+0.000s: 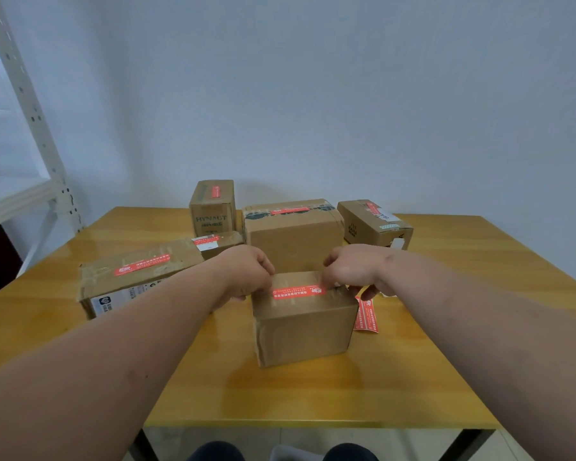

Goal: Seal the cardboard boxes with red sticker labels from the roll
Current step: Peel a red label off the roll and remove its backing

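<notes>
Red rectangular sticker label (299, 292) flat atop small brown cardboard box (305, 322), left hand (246, 276) at nine o'clock, right hand (353, 271) at three, both curled, fingertips pressing its ends.

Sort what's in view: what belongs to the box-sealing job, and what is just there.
Job: near box; red sticker on its top; left hand and right hand at the sticker's ends; label strip; five stickered boxes behind.

Just there: metal shelving; table.
</notes>
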Demonstrator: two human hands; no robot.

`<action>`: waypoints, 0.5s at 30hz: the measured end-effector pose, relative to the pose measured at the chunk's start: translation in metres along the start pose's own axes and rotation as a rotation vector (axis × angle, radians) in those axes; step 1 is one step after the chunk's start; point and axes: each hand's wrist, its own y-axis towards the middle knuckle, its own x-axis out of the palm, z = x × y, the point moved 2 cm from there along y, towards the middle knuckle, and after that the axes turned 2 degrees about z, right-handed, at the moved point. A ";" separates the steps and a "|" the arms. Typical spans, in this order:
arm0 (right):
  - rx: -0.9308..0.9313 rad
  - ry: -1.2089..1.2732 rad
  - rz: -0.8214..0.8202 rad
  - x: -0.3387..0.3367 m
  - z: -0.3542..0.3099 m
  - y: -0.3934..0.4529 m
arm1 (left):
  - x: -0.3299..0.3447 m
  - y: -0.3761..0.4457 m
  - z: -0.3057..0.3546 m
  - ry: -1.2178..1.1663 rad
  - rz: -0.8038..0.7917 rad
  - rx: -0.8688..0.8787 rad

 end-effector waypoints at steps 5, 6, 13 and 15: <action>0.002 -0.049 -0.039 0.005 -0.002 0.001 | 0.007 -0.003 0.003 0.009 0.012 0.012; 0.008 -0.015 -0.048 0.005 -0.001 0.001 | 0.006 -0.003 0.002 -0.013 0.005 0.001; 0.053 0.105 -0.044 0.009 0.005 0.007 | 0.011 -0.001 0.003 -0.062 0.043 0.009; 0.054 0.064 -0.029 0.011 0.004 0.011 | 0.014 0.001 0.004 -0.031 0.088 0.003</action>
